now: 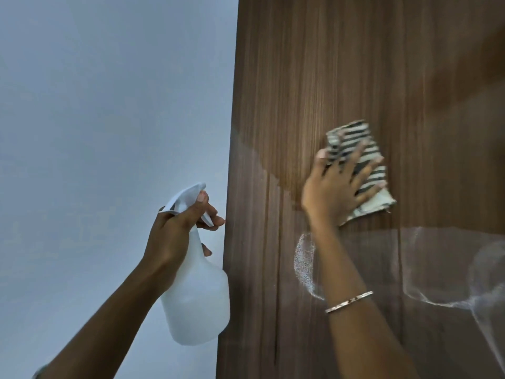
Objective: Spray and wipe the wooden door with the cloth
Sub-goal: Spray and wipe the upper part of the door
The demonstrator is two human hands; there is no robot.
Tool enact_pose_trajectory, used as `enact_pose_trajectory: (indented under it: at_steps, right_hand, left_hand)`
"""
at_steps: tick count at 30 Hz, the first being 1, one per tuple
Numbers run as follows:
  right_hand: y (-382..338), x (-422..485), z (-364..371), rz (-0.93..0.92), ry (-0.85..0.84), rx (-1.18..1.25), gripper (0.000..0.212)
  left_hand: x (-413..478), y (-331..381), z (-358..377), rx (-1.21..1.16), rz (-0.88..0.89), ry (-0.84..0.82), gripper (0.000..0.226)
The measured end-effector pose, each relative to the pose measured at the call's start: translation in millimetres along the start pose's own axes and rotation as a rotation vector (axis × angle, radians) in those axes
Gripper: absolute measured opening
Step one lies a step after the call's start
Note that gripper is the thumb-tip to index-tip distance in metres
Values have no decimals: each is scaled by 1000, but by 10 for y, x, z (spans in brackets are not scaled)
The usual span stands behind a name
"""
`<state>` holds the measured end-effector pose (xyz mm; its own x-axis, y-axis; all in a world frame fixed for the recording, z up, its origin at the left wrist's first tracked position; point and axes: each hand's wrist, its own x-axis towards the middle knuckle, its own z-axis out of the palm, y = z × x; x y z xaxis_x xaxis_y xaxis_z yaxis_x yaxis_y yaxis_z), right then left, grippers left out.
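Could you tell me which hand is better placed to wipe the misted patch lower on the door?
The right hand: it presses the striped cloth flat on the wooden door, just above the spray mist. The left hand grips the spray bottle beside the door's edge.

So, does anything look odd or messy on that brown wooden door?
Only wet marks: whitish spray patches sit on the brown wooden door below the striped folded cloth that the right hand presses on it. They look like unwiped spray, not damage.

bare forearms, silver bracelet (349,301) on right wrist
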<state>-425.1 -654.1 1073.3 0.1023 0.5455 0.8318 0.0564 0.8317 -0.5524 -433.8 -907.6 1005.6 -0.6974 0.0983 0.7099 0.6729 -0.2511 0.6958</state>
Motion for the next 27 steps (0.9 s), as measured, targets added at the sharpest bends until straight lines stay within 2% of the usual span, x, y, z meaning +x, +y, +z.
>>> enact_pose_trajectory:
  at_steps: [4, 6, 10, 15, 23, 27]
  right_hand:
    - [-497, -869, 264, -415, -132, -64, 59]
    - [-580, -933, 327, -490, -157, -91, 58]
    - [-903, -262, 400, -610, -118, -107, 58]
    - [-1251, 199, 477, -610, -81, -125, 58]
    - [-393, -1296, 245, -631, -169, -129, 58]
    - [-704, -867, 359, -601, -92, -122, 57]
  left_hand:
    - [7, 6, -13, 7, -5, 11, 43]
    - [5, 8, -32, 29, -7, 16, 43]
    - [21, 27, -116, 26, -6, 5, 41]
    - [79, -7, -150, 10, -2, 34, 41]
    - [51, -45, -199, -9, -17, 9, 42]
    - [42, -33, -218, 12, -11, 6, 34]
